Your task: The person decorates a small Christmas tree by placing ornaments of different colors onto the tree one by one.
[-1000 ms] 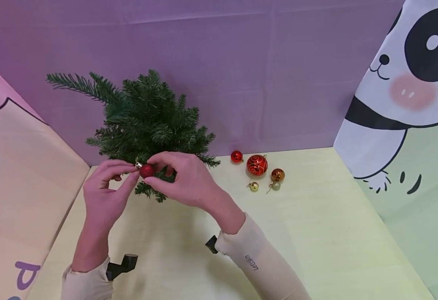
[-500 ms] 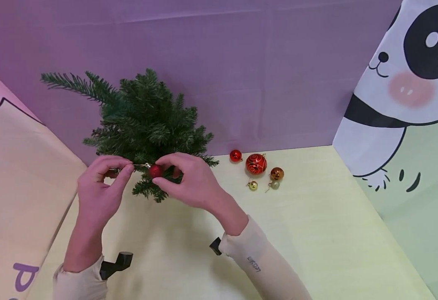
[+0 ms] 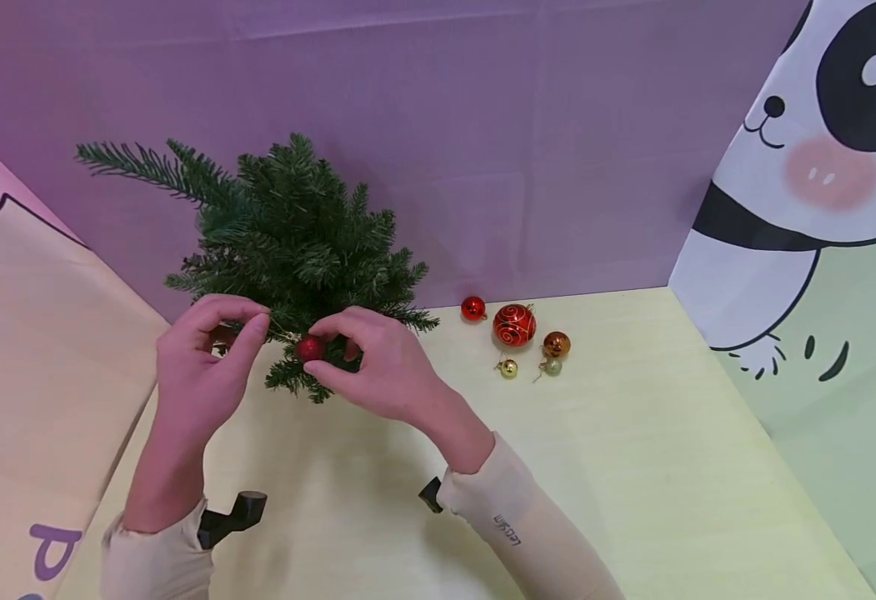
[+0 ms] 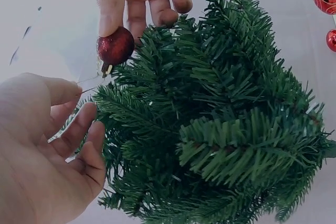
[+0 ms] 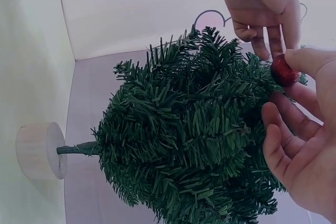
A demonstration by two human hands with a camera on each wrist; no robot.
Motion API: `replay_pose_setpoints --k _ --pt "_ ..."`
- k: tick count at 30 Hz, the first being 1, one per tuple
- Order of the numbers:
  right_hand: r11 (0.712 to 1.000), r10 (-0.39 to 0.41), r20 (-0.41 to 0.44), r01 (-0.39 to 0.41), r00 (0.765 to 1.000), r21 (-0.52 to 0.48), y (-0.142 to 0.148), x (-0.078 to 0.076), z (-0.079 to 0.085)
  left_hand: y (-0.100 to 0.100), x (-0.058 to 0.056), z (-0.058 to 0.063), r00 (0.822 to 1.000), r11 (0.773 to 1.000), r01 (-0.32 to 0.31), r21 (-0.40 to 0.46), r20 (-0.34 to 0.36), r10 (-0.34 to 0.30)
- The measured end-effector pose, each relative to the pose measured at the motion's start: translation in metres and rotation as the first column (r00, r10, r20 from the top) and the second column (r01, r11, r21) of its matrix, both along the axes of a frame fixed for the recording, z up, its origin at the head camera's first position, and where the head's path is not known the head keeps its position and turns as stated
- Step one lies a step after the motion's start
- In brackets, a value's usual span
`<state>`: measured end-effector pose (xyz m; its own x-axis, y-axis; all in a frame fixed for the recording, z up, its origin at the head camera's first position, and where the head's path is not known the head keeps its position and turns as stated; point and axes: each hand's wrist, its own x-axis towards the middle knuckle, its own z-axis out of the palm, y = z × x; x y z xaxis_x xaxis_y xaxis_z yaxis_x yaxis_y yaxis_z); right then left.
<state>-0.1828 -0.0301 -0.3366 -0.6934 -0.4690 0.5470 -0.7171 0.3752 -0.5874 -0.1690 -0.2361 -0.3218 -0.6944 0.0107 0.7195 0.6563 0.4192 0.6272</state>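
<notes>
A small red glittery Christmas ball (image 3: 309, 348) is pinched between the thumb and forefinger of my right hand (image 3: 377, 358). Its gold cap points left, and a thin string loop (image 4: 88, 83) runs from it to my left hand (image 3: 208, 354), whose thumb and forefinger pinch the loop's end. Both hands are in front of a small green artificial Christmas tree (image 3: 295, 225), close to its lower branches. In the right wrist view the red ball (image 5: 284, 71) sits beside the foliage, and the tree's trunk stands in a round wooden base (image 5: 41, 150).
On the table (image 3: 633, 450), right of the tree, lie a shiny red ball (image 3: 473, 308), a larger red ball with gold swirls (image 3: 514, 325), a copper ball (image 3: 556, 344), and two small gold balls (image 3: 508, 368). A purple cloth backdrop (image 3: 468, 150) rises behind.
My left hand has moved left from the ball's cap, drawing the string out, then slightly up. My right hand shifted a little right with the red ball.
</notes>
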Motion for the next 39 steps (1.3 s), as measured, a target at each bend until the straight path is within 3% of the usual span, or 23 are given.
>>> replay_pose_setpoints --k 6,15,22,30,39 --pt "1.0 -0.001 -0.02 0.001 1.0 -0.004 -0.002 0.001 0.001 -0.001 0.002 0.007 1.0 0.998 0.024 -0.059 -0.002 -0.024" --pt "0.994 -0.008 -0.02 0.006 1.0 -0.105 -0.014 0.004 0.016 -0.002 0.003 0.009 1.0 0.995 0.019 -0.098 0.009 -0.018" --pt "0.993 -0.035 0.021 0.037 0.999 -0.115 -0.022 0.004 0.025 -0.001 0.003 0.011 0.999 0.995 0.029 -0.096 -0.016 -0.031" --pt "0.99 -0.041 -0.009 0.04 0.999 -0.137 -0.025 0.003 0.021 0.0 0.005 0.011 0.997 0.993 0.072 -0.095 -0.009 -0.073" --pt "0.987 -0.025 -0.011 0.023 1.0 -0.161 -0.027 0.004 0.019 0.001 0.005 0.005 0.994 0.994 0.103 -0.026 -0.037 -0.104"
